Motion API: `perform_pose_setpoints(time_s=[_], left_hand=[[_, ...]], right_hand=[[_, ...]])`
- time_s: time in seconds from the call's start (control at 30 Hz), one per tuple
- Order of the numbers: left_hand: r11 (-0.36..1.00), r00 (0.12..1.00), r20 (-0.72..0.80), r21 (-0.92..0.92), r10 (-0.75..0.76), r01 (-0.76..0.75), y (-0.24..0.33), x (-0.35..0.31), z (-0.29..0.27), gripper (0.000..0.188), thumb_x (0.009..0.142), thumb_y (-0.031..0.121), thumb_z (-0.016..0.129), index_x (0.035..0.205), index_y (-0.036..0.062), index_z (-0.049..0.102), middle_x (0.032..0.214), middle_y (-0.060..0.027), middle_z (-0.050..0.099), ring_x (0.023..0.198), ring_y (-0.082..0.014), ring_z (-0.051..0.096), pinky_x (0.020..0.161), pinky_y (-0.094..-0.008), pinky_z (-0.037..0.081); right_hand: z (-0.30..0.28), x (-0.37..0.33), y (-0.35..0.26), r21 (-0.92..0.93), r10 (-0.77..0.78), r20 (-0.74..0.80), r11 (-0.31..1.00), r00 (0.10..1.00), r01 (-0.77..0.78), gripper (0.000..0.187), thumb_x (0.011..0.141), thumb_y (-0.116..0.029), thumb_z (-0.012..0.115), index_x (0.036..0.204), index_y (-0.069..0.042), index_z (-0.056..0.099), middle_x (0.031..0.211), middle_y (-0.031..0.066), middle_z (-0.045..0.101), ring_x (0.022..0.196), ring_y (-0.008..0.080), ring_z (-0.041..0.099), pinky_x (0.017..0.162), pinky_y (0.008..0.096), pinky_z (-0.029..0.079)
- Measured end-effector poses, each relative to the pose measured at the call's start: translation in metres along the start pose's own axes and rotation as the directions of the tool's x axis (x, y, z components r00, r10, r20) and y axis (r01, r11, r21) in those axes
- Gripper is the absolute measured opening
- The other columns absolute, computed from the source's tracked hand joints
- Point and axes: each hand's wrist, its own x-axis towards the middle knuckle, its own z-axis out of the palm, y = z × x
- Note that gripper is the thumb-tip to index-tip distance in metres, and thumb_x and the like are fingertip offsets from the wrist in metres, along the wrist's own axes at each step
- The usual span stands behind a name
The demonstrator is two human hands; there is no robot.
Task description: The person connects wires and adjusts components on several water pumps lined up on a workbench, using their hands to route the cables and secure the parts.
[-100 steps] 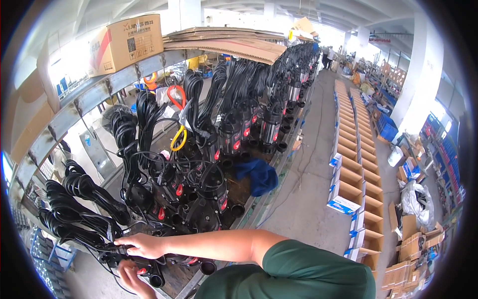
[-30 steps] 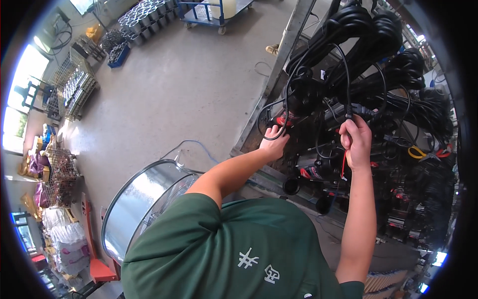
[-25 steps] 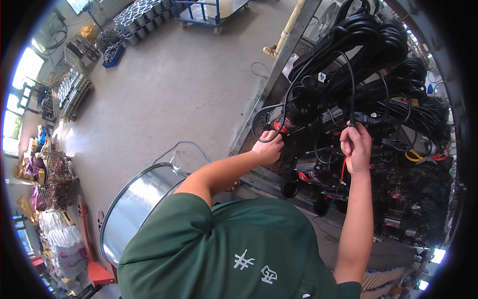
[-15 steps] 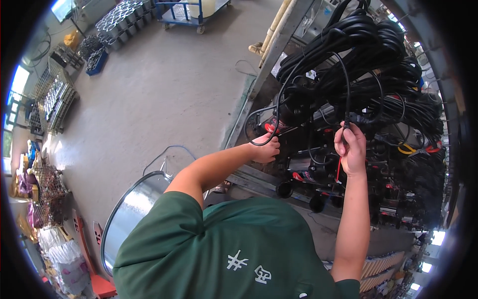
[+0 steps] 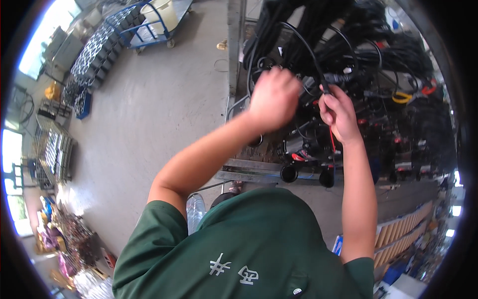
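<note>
The right hand [image 5: 340,113] gripped a thin black rubber cable [image 5: 309,52]; the left hand [image 5: 273,97], blurred, grip unclear. Tugging could snag neighbouring coils.

Dense black cables [image 5: 318,30] and pumps [image 5: 318,144] are crowding the rack [image 5: 259,172], leaving only narrow gaps ahead of both hands. Bare concrete floor [image 5: 149,114] is lying open to the left, a blue cart [image 5: 159,20] standing well apart.

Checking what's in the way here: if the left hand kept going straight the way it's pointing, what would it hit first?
Most likely the black cables bundled on the rack. The left hand is blurred and points up into them, beside the right hand, which grips one black cable. Depth is unclear, so it may already be touching them.
</note>
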Motion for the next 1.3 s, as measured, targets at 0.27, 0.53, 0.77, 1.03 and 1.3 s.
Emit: perform_pose_setpoints(time_s=[0.27,0.53,0.77,1.03,1.3], left_hand=[[0.944,0.766,0.555,0.244,-0.325,0.223,-0.041,0.051,0.005,0.039,0.103,0.041,0.047,0.103,0.0113,0.072,0.097,-0.0177,0.074,0.095,-0.0397,0.07,0.083,-0.0516,0.056],[0.921,0.633,0.696,0.11,-0.34,0.374,-0.018,0.046,-0.024,0.045,0.104,0.042,0.041,0.102,0.0075,0.069,0.087,-0.0118,0.071,0.089,-0.0342,0.067,0.083,-0.0441,0.05],[0.926,0.695,0.647,0.048,-0.314,0.373,-0.013,0.031,-0.031,0.045,0.105,0.042,0.043,0.099,0.0066,0.069,0.087,-0.0122,0.071,0.088,-0.0336,0.067,0.081,-0.0426,0.05],[0.956,0.795,0.533,0.118,-0.289,0.269,-0.062,0.027,-0.035,0.031,0.097,0.037,0.065,0.095,0.0068,0.073,0.079,-0.0173,0.068,0.072,-0.033,0.066,0.069,-0.0408,0.052],[0.815,0.815,0.469,-0.285,-0.341,0.505,-0.193,0.02,-0.048,0.018,0.078,0.011,0.051,0.082,-0.0007,0.064,0.078,-0.0067,0.06,0.077,-0.0178,0.053,0.074,-0.0289,0.042]], right_hand=[[-0.001,0.002,-0.003,-0.004,-0.001,0.036,1.0,0.999,0.001,0.019,0.1,-0.024,0.064,0.095,-0.006,0.063,0.075,-0.002,0.057,0.056,0.0018,0.044,0.049,0.0179,0.033],[-0.007,0.0,0.0,0.043,-0.046,0.07,0.998,0.996,0.043,0.019,0.1,-0.025,0.065,0.096,-0.006,0.065,0.077,-0.0008,0.059,0.056,0.0017,0.044,0.05,0.0178,0.034],[-0.007,0.001,-0.001,0.047,-0.034,0.079,0.998,0.996,0.031,0.021,0.099,-0.027,0.067,0.101,-0.006,0.067,0.077,-0.0014,0.059,0.057,0.001,0.045,0.049,0.017,0.033],[-0.01,0.0,-0.002,0.008,-0.05,0.098,0.999,0.994,0.049,0.025,0.096,-0.029,0.07,0.104,-0.005,0.071,0.076,-0.0022,0.059,0.056,0.0009,0.046,0.049,0.0166,0.033],[-0.008,0.002,0.006,-0.08,-0.12,0.108,0.988,0.987,0.129,0.037,0.097,-0.034,0.07,0.115,-0.002,0.073,0.072,-0.001,0.06,0.054,0.0027,0.046,0.048,0.0193,0.033]])
